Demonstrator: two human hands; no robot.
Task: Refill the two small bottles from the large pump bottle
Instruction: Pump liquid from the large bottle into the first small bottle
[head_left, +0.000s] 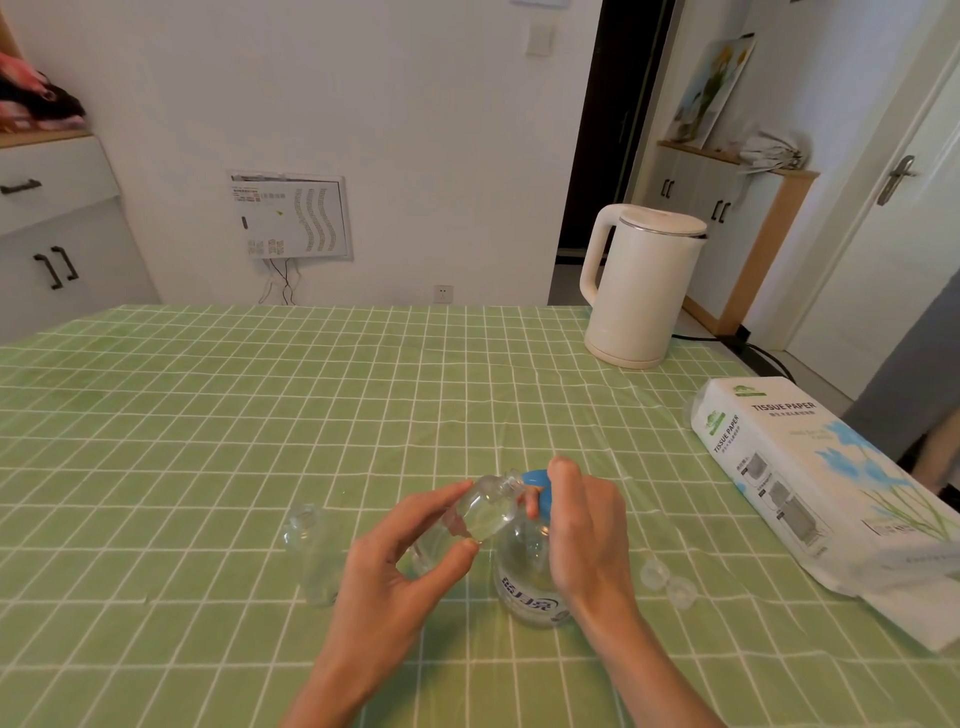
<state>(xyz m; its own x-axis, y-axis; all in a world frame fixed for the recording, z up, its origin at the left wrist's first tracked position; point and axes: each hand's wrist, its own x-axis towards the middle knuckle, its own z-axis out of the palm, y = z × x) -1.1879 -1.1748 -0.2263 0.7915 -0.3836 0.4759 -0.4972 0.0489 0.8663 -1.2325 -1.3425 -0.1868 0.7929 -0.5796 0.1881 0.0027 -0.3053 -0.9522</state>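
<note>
Grips tilted small bottle (483, 512) in left hand (400, 566), mouth at spout; clasps large pump bottle (524, 577) by blue head with right hand (587, 530), near counter (260, 415) front edge.

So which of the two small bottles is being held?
The tilted bottle in the left hand, mouth at the blue pump. The other bottle stands alone on the table, further left.
</note>
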